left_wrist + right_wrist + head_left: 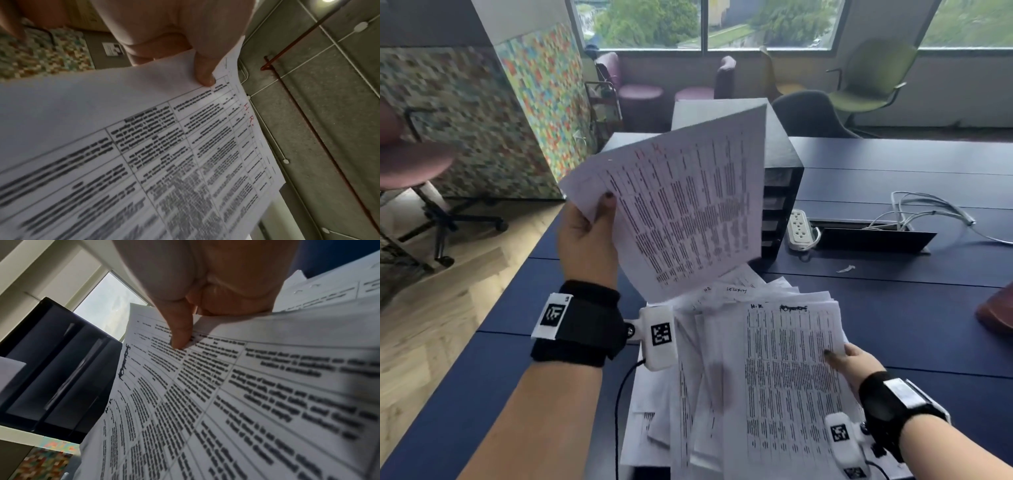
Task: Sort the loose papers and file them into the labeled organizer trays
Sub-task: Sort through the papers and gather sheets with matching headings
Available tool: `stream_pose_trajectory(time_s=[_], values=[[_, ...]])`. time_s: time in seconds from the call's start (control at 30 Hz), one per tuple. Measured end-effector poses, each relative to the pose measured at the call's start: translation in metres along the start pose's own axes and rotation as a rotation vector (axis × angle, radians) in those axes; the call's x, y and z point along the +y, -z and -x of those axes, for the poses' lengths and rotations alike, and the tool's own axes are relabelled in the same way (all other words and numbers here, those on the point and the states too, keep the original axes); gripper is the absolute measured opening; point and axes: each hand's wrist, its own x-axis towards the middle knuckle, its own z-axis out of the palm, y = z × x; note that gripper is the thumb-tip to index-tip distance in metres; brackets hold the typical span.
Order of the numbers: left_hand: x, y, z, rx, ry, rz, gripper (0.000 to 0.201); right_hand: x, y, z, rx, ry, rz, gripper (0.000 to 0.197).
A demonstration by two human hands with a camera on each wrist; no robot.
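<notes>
Two hands busy with paper. Left hand (585, 240) raised above the desk edge, thumb over the front and fingers behind, pinching a printed sheet (688, 212) by its corner; red "H.R." handwritten near the top margin (248, 115), clear in the left wrist view. Right hand (854, 363) low at the near right, thumb (180, 335) pressed on the top page of the loose pile (784, 383), remaining fingers tucked under the edge, so gripping that page or a few; exact count impossible to tell. Pile fanned untidily over the blue desk (893, 308), handwritten headings on several sheets. Black organizer (780, 178) just behind the raised sheet, tray fronts facing right, labels too blurred to read. Probably best: confirm the heading, match it to a tray label, keep the sheet flat, feed the leading edge in squarely, steady the pile meanwhile.
</notes>
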Motion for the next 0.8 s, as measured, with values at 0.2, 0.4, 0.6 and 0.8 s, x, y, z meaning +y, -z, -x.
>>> stream_pose_trajectory(time_s=[0.2,0.4,0.6,0.8], values=[[-0.053,-0.014,0.034,-0.211,0.265,-0.188,0.029,-0.016,0.000,0.015,-0.097,0.034,-0.225,0.030],[-0.109,-0.019,0.086,-0.342,0.661,-0.360,0.007,-0.030,-0.014,0.034,-0.216,0.039,-0.284,0.018],[-0.129,-0.023,0.112,-0.330,0.810,-0.427,0.026,-0.034,-0.022,0.041,-0.228,-0.027,-0.376,0.023],[-0.141,-0.030,0.124,-0.500,0.795,-0.552,0.030,-0.035,-0.021,0.042,-0.173,0.058,-0.136,0.027]])
